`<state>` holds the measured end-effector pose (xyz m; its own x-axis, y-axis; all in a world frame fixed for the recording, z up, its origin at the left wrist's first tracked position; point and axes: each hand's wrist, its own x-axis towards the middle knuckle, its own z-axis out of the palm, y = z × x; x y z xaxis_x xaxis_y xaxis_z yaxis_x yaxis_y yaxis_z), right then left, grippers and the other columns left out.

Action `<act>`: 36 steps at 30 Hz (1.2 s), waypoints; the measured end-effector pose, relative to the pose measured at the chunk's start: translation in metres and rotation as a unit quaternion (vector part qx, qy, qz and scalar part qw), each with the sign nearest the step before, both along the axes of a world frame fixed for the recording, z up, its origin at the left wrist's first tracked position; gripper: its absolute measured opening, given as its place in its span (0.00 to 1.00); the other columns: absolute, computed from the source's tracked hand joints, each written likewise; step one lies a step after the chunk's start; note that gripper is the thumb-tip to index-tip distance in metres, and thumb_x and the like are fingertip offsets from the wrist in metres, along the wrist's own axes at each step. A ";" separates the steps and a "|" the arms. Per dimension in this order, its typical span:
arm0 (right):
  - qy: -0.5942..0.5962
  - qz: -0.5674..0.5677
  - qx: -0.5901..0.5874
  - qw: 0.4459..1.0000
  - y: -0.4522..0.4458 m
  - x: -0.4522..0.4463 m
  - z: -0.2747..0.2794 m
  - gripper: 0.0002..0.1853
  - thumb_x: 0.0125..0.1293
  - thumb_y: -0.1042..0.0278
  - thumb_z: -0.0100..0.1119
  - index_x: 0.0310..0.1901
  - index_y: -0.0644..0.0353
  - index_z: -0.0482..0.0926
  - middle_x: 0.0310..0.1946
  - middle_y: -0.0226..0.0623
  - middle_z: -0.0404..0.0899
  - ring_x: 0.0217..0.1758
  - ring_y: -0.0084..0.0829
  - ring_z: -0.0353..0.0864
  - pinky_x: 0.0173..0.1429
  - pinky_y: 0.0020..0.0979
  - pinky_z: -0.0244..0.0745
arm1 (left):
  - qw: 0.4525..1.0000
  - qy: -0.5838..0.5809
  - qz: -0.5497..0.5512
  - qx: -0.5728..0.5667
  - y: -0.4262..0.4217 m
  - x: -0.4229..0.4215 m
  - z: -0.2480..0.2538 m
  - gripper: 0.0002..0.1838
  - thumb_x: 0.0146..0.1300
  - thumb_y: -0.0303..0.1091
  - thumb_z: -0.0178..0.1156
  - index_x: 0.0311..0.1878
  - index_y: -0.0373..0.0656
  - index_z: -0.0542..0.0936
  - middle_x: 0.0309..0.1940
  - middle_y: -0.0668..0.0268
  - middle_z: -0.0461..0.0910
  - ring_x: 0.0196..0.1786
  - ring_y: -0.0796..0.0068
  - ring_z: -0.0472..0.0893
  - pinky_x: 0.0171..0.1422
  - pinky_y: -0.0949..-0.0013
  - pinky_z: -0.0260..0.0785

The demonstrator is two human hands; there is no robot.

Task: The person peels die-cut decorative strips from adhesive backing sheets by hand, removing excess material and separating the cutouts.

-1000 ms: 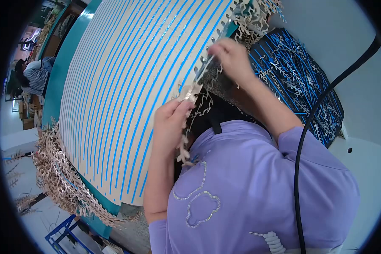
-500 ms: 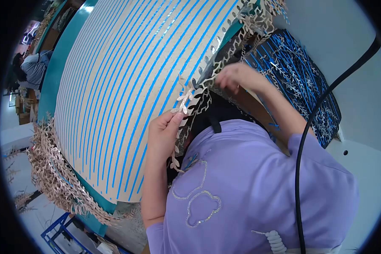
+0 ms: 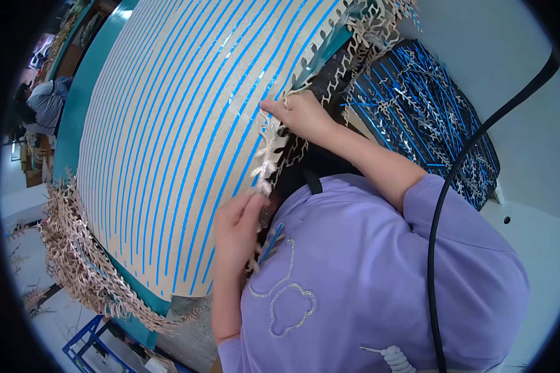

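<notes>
Plainly, a pale leafy strip (image 3: 266, 165) was stretched between the two hands at the right edge of a broad cream striped sheet (image 3: 168, 161), which was crossed by many blue lines. By the left hand (image 3: 238, 227), nearer to the body, the strip was pinched: its grip was drawn closed, thumb against fingers, and the strip's silvery leaves were seen running out beyond the fingertips. The right hand (image 3: 305, 118) was placed farther off, at the far end of this stretch of strip, with its thumb and fingers brought near together over the sheet's edge; whether anything was caught in that grip could not be told. Leaf-patterned openwork (image 3: 379, 28) was heaped at the far right edge. The sheet was carried by a teal worktop (image 3: 74, 133), beside whose near left edge a large mass of leafy strips (image 3: 74, 248) was gathered. To the right, a dark surface (image 3: 473, 124) was covered by a tangle of blue and pale strips (image 3: 417, 93). Across the purple shirt (image 3: 386, 261), a black cable (image 3: 434, 267) was hung, and a coiled white cord (image 3: 397, 359) was seen near its hem. At the far left, another person (image 3: 43, 112) in striped clothing was seen beyond the worktop.
</notes>
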<state>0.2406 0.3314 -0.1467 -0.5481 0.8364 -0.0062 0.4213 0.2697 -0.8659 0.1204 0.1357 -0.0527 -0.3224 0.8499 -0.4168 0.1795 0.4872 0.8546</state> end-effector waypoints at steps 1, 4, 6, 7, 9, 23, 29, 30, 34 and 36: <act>-0.009 0.010 0.055 0.998 0.000 -0.002 -0.007 0.28 0.61 0.43 0.55 0.20 0.66 0.78 0.12 0.39 0.74 0.17 0.30 0.76 0.27 0.34 0.71 | 0.999 0.007 0.048 -0.021 -0.011 -0.004 0.002 0.10 0.63 0.32 0.54 0.31 0.35 0.80 0.19 0.71 0.73 0.21 0.87 0.68 0.24 0.78 0.57; 0.031 0.003 -0.011 0.999 0.001 -0.004 -0.010 0.27 0.62 0.44 0.54 0.23 0.66 0.78 0.16 0.39 0.77 0.17 0.28 0.76 0.25 0.31 0.70 | 0.999 0.036 0.012 -0.004 -0.031 -0.021 0.002 0.10 0.63 0.32 0.55 0.32 0.35 0.80 0.18 0.72 0.73 0.21 0.87 0.68 0.23 0.78 0.56; 0.105 -0.015 -0.253 0.962 -0.003 0.001 -0.003 0.25 0.64 0.46 0.53 0.27 0.65 0.78 0.22 0.38 0.80 0.18 0.25 0.76 0.22 0.26 0.67 | 0.999 0.045 0.016 0.000 -0.048 -0.020 -0.004 0.10 0.63 0.32 0.55 0.32 0.35 0.80 0.18 0.72 0.72 0.20 0.87 0.68 0.23 0.78 0.56; 0.101 -0.005 -0.252 0.962 -0.003 0.007 0.005 0.25 0.64 0.46 0.53 0.27 0.65 0.78 0.22 0.38 0.80 0.18 0.25 0.76 0.22 0.26 0.67 | 0.999 0.024 0.022 0.011 -0.046 -0.021 -0.013 0.10 0.62 0.32 0.56 0.32 0.35 0.81 0.18 0.73 0.72 0.20 0.87 0.67 0.23 0.78 0.56; 0.232 0.045 -0.426 0.873 -0.008 0.027 0.018 0.25 0.66 0.47 0.50 0.30 0.65 0.78 0.25 0.37 0.80 0.18 0.23 0.76 0.22 0.22 0.66 | 0.999 -0.021 0.021 0.030 -0.040 -0.021 -0.027 0.10 0.62 0.33 0.57 0.32 0.36 0.81 0.17 0.73 0.72 0.19 0.87 0.67 0.22 0.78 0.56; 0.041 0.092 0.067 0.993 -0.047 0.028 0.009 0.11 0.62 0.62 0.58 0.28 0.62 0.79 0.22 0.39 0.77 0.22 0.36 0.76 0.29 0.32 0.69 | 0.930 0.323 -0.166 0.065 -0.013 -0.008 -0.001 0.20 0.56 0.40 0.63 0.45 0.36 0.74 0.20 0.61 0.77 0.21 0.58 0.76 0.29 0.63 0.68; 0.088 0.107 0.194 0.971 -0.049 0.031 0.018 0.11 0.62 0.65 0.58 0.27 0.64 0.78 0.20 0.38 0.75 0.21 0.35 0.75 0.28 0.32 0.69 | 0.964 0.212 -0.149 -0.055 0.055 0.017 0.009 0.16 0.60 0.41 0.59 0.34 0.35 0.77 0.22 0.60 0.77 0.26 0.63 0.78 0.33 0.66 0.69; 0.087 0.103 0.194 0.972 -0.048 0.033 0.018 0.11 0.62 0.65 0.58 0.27 0.64 0.78 0.20 0.38 0.75 0.21 0.35 0.75 0.28 0.32 0.69 | 0.987 0.101 -0.115 -0.048 0.058 0.018 0.001 0.15 0.61 0.41 0.58 0.32 0.35 0.77 0.21 0.62 0.75 0.25 0.67 0.77 0.32 0.68 0.67; 0.062 0.100 0.200 0.973 -0.047 0.032 0.014 0.12 0.63 0.64 0.56 0.27 0.64 0.78 0.20 0.42 0.74 0.22 0.38 0.75 0.28 0.32 0.68 | 0.993 -0.103 -0.050 -0.039 0.052 0.012 -0.013 0.15 0.64 0.39 0.54 0.27 0.37 0.76 0.18 0.70 0.71 0.22 0.79 0.72 0.28 0.73 0.62; 0.093 0.068 0.106 0.988 -0.039 0.026 0.010 0.14 0.64 0.63 0.54 0.27 0.65 0.77 0.20 0.43 0.74 0.22 0.37 0.76 0.28 0.31 0.68 | 0.996 -0.067 -0.043 -0.043 0.029 -0.002 -0.010 0.14 0.65 0.37 0.52 0.26 0.38 0.75 0.18 0.74 0.67 0.20 0.85 0.66 0.24 0.76 0.56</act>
<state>0.2664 0.2919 -0.1372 -0.6312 0.7262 0.2723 0.2068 0.4960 -0.8433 0.1181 0.1647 -0.0624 -0.1866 0.8315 -0.5233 0.1114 0.5471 0.8296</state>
